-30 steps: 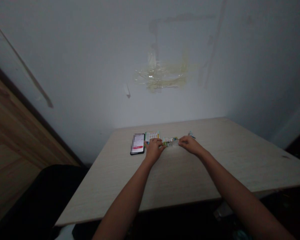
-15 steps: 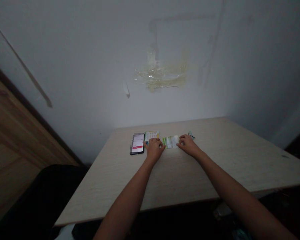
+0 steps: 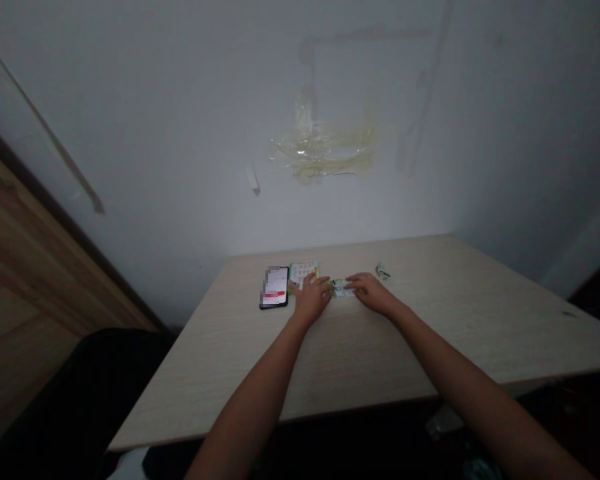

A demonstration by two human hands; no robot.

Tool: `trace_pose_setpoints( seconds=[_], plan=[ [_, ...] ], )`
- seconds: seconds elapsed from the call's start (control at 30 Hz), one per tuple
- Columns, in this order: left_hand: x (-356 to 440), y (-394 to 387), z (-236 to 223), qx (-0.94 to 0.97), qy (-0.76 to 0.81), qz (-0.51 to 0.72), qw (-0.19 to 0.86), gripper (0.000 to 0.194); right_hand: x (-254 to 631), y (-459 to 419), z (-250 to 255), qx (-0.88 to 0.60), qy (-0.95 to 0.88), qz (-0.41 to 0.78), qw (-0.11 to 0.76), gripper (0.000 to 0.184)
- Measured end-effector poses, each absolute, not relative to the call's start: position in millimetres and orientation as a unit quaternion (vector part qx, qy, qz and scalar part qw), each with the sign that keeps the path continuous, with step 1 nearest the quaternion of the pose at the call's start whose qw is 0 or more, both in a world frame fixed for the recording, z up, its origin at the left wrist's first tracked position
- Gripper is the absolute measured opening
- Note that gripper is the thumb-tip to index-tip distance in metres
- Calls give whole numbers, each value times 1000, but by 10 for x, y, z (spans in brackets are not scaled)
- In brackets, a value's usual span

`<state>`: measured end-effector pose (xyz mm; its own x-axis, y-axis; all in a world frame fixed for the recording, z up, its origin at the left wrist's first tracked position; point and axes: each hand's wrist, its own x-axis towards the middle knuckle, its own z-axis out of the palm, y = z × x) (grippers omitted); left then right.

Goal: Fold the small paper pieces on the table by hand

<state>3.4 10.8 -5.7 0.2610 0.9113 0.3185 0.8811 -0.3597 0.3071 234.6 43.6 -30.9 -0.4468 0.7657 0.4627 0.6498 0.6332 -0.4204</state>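
A small printed leaflet (image 3: pixel 339 289), green and white, lies on the table between my hands. My left hand (image 3: pixel 311 300) rests over its left end, fingers spread. From the other side my right hand (image 3: pixel 371 291) lays outstretched fingers across the leaflet's right end. Both hands cover parts of it. Just beyond my left hand is a second printed sheet (image 3: pixel 303 268) with a green border, partly hidden by the fingers. A phone (image 3: pixel 276 288) with a lit screen lies to its left. Behind my right hand sits a small crumpled piece (image 3: pixel 381 271), too small to name.
The pale wooden table (image 3: pixel 360 360) meets a grey wall (image 3: pixel 180 133) at its back edge. Peeling clear tape (image 3: pixel 325 157) clings to the wall. A wooden panel (image 3: pixel 25 280) and a dark shape (image 3: pixel 105 380) stand at the left.
My right hand has moved left, over the leaflet. The visible part of the leaflet is narrower and shows different print. My left hand's fingers have spread forward.
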Motion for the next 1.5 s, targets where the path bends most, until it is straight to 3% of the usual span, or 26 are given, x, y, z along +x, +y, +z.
trace_pose_setpoints(
  seconds=[0.6,1.07,1.5],
  plan=[
    [149,59,-30,773,596,215,39,26,2184,446,-347,-476,-817,100,311,23],
    [-12,162,-12,764,622,155,78,25,2392,661,-427,-410,-831,191,324,44],
    [-52,80,-43,788,590,169,55,30,2439,535,-321,-402,-832,199,327,33]
  ],
)
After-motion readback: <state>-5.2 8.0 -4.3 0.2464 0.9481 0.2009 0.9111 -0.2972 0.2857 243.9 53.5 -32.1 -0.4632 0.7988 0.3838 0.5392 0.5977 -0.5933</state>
